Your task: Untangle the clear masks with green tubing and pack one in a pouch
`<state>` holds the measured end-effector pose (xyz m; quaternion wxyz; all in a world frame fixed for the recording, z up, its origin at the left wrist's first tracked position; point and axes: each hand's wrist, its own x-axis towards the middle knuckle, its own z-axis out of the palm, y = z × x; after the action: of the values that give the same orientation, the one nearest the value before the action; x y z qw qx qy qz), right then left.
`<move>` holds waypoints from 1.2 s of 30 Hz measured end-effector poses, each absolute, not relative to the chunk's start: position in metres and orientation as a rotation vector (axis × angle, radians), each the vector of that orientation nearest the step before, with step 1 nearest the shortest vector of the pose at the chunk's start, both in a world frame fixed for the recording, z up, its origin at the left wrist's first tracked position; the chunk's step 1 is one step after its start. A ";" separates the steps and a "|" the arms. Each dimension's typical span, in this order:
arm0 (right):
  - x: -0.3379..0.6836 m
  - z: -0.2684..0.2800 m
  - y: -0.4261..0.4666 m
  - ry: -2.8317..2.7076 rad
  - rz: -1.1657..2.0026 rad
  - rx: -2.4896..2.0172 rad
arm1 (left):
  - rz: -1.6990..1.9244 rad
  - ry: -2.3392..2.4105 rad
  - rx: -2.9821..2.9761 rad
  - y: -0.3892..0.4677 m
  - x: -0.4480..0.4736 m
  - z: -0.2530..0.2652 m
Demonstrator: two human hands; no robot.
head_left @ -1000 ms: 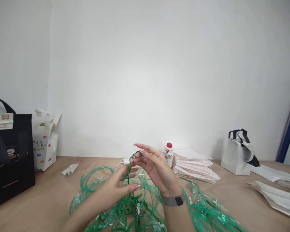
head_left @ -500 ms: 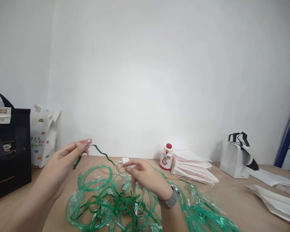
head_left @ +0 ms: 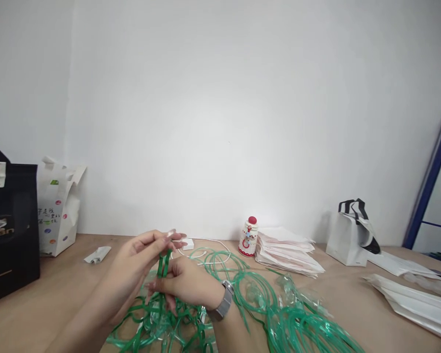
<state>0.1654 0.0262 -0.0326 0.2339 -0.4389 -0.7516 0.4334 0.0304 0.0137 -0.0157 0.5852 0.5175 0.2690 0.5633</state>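
Note:
My left hand [head_left: 149,252] pinches the upper end of a flat green strap [head_left: 163,264] between thumb and fingers. Just below it, my right hand [head_left: 187,282], with a grey watch at the wrist, has its fingers closed round the same strap lower down. The strap hangs doubled between them. Underneath lies a tangled heap of green straps and clear green tubing [head_left: 169,326], with clear plastic parts that look like oxygen masks. My hands and forearms hide part of this heap.
To the right lie more coils of green tubing [head_left: 308,328]. Behind them stand a red-and-white bottle [head_left: 248,238] and a stack of white papers [head_left: 286,252]. A black bag [head_left: 11,220] and white paper bag [head_left: 57,211] stand left; a small white bag [head_left: 347,240] stands right.
My left hand has moved right and down with the strap, and my right hand has moved left to close on it. The view has shifted slightly, and a tubing coil now shows right of my wrist.

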 end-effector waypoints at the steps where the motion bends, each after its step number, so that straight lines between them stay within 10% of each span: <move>1: 0.169 -0.032 0.027 -2.061 1.206 -1.190 | 1.385 0.619 1.162 0.014 0.028 -0.014; 16: 0.232 -0.005 0.000 -1.934 1.280 -1.099 | 1.878 0.895 1.150 0.020 0.005 -0.010; 30: 0.208 0.007 -0.018 -1.166 1.281 -0.278 | 1.642 1.333 2.133 0.000 0.027 -0.029; 36: 0.210 0.000 -0.001 -1.228 0.884 -0.715 | 1.521 1.097 2.662 -0.016 0.015 -0.033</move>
<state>0.2096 -0.0012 0.0005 0.6698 -0.3171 -0.5449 0.3923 0.0150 -0.0160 -0.0334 -0.0572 0.8162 0.3363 0.4663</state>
